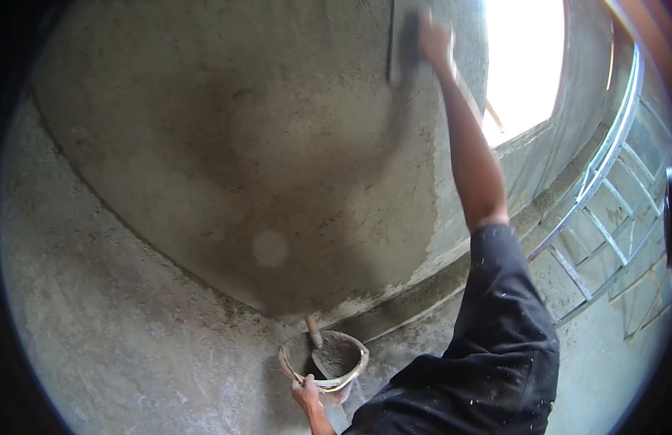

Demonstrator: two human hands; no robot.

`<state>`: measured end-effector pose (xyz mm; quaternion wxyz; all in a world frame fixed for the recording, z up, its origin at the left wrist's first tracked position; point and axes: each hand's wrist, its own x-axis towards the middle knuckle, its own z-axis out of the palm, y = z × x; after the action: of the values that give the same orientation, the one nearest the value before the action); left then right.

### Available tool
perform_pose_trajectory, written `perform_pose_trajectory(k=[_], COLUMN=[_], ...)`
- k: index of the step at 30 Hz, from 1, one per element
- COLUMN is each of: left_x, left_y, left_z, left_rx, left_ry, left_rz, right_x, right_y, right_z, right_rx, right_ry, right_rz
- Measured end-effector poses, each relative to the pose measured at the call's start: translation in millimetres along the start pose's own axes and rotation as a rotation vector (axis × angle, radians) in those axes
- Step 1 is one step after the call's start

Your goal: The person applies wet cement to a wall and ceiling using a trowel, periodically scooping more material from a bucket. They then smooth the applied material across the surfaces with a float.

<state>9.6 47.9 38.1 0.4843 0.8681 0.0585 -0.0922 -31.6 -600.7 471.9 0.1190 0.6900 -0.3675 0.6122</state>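
A flat float, dark and blurred by motion, is grasped by the right hand against or near the far wall, left of the bright window; contact cannot be told. The rim of the bucket, at the near side, is gripped by the left hand. Most of the wall appears coated, darker and patchy in the middle; right of a ragged edge, a paler strip seems unfinished. Grey mortar and a wooden-handled trowel are held in the bucket.
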Motion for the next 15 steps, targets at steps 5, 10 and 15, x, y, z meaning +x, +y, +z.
perform_pose_trajectory(k=[5, 10, 15], left_x=[8, 8, -7], left_y=[27, 38, 76], left_z=[43, 69, 110], left_rx=[-0.095, -0.126, -0.235], left_ry=[-0.027, -0.007, -0.073], left_rz=[0.028, -0.032, -0.049], right_x=[61, -142, -175], right_y=[60, -12, 5], right_z=[-42, -54, -41], right_rx=[0.144, 0.556, 0.543], right_ry=[-0.249, -0.228, -0.339], right_rz=[-0.592, 0.395, 0.4])
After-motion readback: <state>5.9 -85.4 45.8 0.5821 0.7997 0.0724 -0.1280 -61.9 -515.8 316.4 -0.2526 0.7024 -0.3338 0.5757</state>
